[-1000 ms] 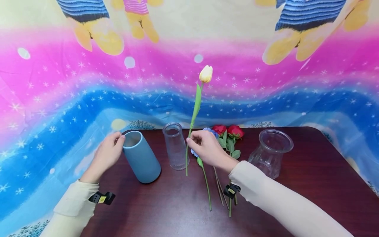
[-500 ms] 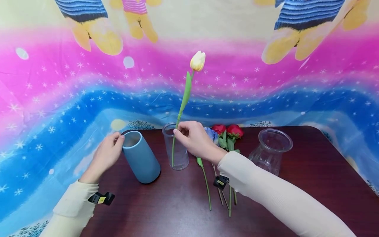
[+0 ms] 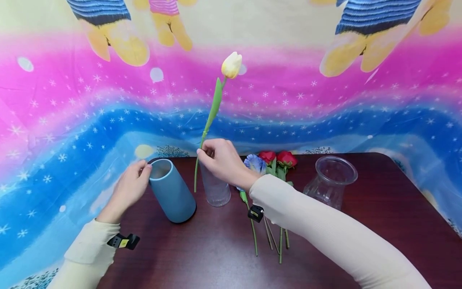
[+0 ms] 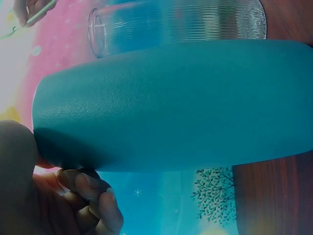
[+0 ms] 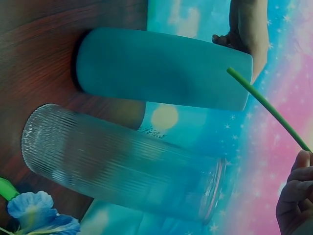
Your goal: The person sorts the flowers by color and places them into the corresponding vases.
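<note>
My right hand (image 3: 221,160) pinches the green stem of a white tulip (image 3: 232,65) with one long leaf, its bloom held high and the stem slanting down to the left. In the right wrist view the cut end of the tulip stem (image 5: 266,105) overlaps the upper part of a blue vase (image 3: 173,192). My left hand (image 3: 130,186) grips that vase by its rim at the left, thumb outside; the vase stands on the table with its mouth upward. Behind my right hand stands a ribbed clear glass vase (image 3: 217,194), its top hidden in the head view.
Red roses (image 3: 277,158) and a blue flower (image 3: 254,163) lie on the dark wooden table (image 3: 216,257), stems toward me. A wide-rimmed glass vase (image 3: 333,176) stands at the right. A printed cloth (image 3: 288,100) hangs close behind the table.
My right hand has carried the tulip left and up, from right of the ribbed glass vase to between it and the blue vase. My left hand stays at the blue vase's rim.
</note>
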A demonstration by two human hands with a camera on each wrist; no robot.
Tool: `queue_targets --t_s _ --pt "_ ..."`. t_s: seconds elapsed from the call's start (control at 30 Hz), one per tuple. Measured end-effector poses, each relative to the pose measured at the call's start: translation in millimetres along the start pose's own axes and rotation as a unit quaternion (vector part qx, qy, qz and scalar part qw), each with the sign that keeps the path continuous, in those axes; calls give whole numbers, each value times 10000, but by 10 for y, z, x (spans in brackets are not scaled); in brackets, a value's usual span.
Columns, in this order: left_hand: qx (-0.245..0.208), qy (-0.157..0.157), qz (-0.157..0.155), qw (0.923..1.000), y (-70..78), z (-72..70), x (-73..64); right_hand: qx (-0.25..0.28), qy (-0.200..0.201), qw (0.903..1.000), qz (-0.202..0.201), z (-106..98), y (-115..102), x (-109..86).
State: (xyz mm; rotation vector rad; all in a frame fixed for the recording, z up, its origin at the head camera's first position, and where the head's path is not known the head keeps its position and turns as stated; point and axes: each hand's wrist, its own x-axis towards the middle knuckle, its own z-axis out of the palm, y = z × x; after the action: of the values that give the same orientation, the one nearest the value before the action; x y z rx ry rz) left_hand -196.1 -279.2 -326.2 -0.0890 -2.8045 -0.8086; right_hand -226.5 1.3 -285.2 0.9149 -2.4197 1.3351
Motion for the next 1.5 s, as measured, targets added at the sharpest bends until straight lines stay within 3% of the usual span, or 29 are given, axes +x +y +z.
queue_targets --t_s 0.8,1.2,1.5 --pt "-6 40 8 10000 -6 -1 13 110 241 9993 -246 180 -265 318" --pt "-4 18 -29 10000 -26 3 -1 136 198 9997 35 345 -285 323" --pt "-42 74 49 10000 -8 7 5 634 540 9963 214 382 -228 320"
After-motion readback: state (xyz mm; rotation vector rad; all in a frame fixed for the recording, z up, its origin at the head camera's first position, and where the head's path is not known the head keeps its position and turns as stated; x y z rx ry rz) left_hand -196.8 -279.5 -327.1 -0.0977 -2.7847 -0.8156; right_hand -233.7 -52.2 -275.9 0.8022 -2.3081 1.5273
